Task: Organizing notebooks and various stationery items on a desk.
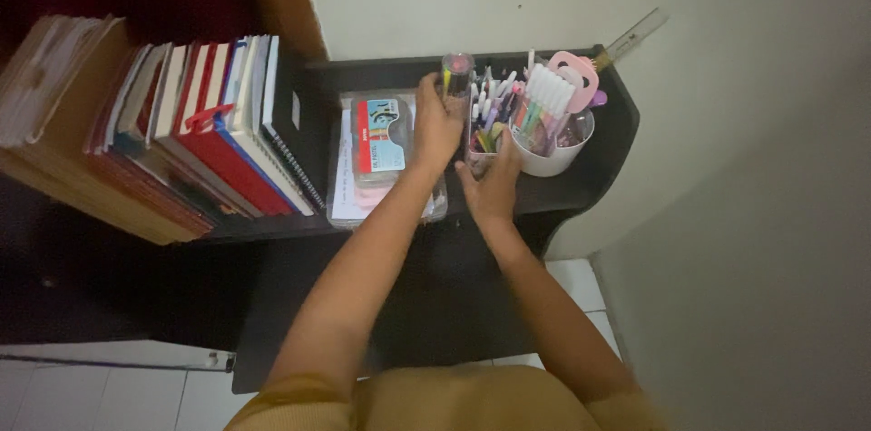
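My left hand grips a clear round pen tube with yellow and dark pens in it, near the back of a dark shelf. My right hand holds the front of a clear rectangular holder packed with several pens and markers. A white cup with pastel markers and pink scissors stands just right of that holder.
A clear flat box with a red and blue pack and papers lies left of my hands. A row of upright books fills the shelf's left side. A clear ruler leans on the white wall. Tiled floor lies below.
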